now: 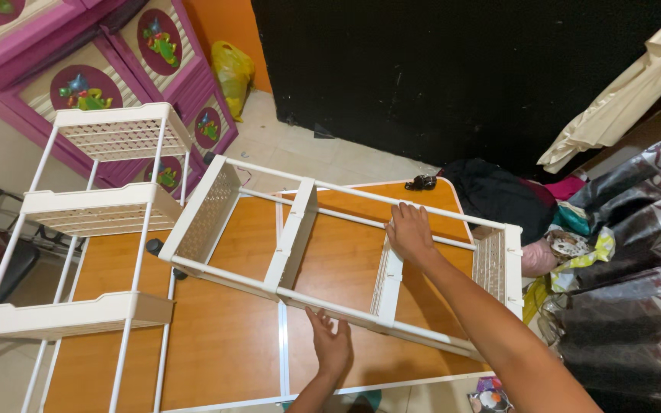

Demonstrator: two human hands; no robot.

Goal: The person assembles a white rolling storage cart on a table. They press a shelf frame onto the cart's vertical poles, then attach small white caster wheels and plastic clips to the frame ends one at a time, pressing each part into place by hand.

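Your left hand (330, 342) grips the near rail, your right hand (409, 232) the far rail, of a white rack (292, 243) lying sideways, long axis left-right, fingertips hidden.

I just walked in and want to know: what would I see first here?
A white basket rack lies on its side across the orange table, with the left hand and right hand on its poles. Another white rack stands upright at the left, before a purple cabinet.
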